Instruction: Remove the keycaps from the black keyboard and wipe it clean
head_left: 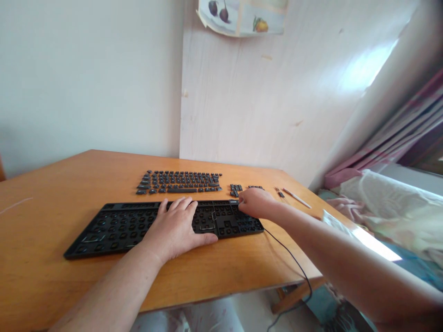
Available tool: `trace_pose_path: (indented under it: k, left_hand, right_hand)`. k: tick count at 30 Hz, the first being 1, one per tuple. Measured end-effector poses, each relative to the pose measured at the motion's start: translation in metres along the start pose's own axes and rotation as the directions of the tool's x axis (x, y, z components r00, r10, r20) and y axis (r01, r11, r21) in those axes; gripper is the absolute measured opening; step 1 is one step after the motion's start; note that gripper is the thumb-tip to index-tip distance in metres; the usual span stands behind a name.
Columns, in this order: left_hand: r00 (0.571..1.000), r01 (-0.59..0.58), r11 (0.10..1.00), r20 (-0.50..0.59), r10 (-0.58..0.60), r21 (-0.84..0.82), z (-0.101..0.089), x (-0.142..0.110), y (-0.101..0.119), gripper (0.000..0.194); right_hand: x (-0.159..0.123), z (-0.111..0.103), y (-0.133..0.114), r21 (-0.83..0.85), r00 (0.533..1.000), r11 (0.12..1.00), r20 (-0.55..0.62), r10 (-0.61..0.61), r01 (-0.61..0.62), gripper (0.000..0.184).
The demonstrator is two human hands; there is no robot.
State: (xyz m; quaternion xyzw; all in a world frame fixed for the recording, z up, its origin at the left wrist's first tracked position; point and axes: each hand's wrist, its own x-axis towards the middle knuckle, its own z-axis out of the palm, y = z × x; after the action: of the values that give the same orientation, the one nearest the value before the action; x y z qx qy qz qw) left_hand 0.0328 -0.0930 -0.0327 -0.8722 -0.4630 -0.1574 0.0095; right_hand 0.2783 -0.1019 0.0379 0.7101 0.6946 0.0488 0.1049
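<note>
A black keyboard (121, 226) stripped of its keycaps lies on the wooden table, its bare sockets and a few wire stabilizers showing. My left hand (176, 221) rests across its middle, fingers spread over the top edge and thumb along the front. Over the upper right, at the number pad, my right hand (256, 203) is closed with fingers curled down; what they hold, if anything, is hidden. Behind the keyboard, loose black keycaps (183, 180) are laid out in rows. A smaller group of keycaps (236, 189) sits nearer my right hand.
A pen-like stick (296, 198) and small dark pieces (279, 192) lie at the table's right. The keyboard's cable (294, 258) runs over the front edge. A wall stands behind the table (69, 177); bedding (391, 207) is at the right.
</note>
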Motion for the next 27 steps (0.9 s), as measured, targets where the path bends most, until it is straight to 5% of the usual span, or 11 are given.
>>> trace_pose_path:
  k: [27]
  left_hand:
    - [1.000,0.014,0.999,-0.016,-0.015,-0.039,-0.002,-0.002,0.003,0.104]
  right_hand:
    - [-0.059,0.008,-0.013,-0.133,0.994,0.986,-0.019,-0.105,0.102,0.024]
